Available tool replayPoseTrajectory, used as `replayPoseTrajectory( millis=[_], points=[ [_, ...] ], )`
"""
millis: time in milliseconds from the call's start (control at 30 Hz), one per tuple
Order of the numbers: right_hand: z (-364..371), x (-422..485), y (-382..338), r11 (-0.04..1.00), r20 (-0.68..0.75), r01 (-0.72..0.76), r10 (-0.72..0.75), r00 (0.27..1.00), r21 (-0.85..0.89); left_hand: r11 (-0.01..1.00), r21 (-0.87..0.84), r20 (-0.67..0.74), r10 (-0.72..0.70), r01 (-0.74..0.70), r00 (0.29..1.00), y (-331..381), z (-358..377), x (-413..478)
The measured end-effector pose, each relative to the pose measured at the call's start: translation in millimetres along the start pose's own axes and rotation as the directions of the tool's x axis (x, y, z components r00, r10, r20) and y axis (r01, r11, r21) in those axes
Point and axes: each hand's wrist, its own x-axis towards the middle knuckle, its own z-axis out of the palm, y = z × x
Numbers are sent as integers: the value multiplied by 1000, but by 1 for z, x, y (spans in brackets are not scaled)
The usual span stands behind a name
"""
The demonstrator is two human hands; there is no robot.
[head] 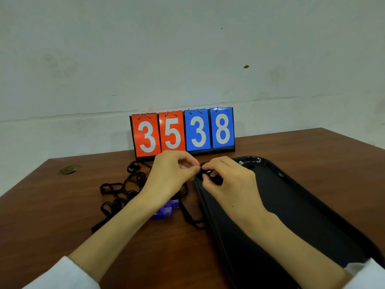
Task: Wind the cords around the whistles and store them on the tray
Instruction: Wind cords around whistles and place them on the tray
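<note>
My right hand (227, 180) grips a small black whistle (210, 176) over the near-left corner of the black tray (295, 201). Beside it, my left hand (170, 172) pinches the black cord where it meets that whistle. A translucent blue whistle (164, 210) lies on the table under my left forearm, partly hidden by it. Loose black cords (123, 188) sprawl in a tangle on the table to the left of my hands, and one loop (193, 220) lies by the tray's left rim.
A flip scoreboard (183, 132) reading 35 and 38 stands at the back of the brown table against the wall. A round brass grommet (68, 170) sits in the tabletop at the far left. White sleeves cover both my forearms near the bottom corners.
</note>
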Motion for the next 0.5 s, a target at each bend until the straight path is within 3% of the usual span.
replayPoseTrajectory(
  millis=[133, 233, 300, 367, 433, 500],
  points=[
    [4, -2, -1, 999, 55, -9, 7, 998, 32, 924, 332, 68, 177, -190, 982, 2, 5, -7],
    [4, -2, -1, 990, 76, -115, 110, 991, 75, 899, 363, 77, 231, -243, 970, 0, 8, -8],
    [3, -1, 0, 981, 67, -161, 155, 986, 103, 958, 230, 28, 168, -170, 985, -2, 6, -6],
    [2, 0, 0, 968, 67, -200, 192, 979, 151, 999, -36, -2, -22, 21, 1000, -3, 3, -1],
    [0, 1, 2, 957, 80, -224, 212, 974, 185, 920, -306, 72, -235, 246, 969, -5, -1, 5],
    [0, 1, 2, 955, 90, -224, 210, 973, 192, 802, -442, 205, -345, 401, 916, -8, -5, 9]
  ],
)
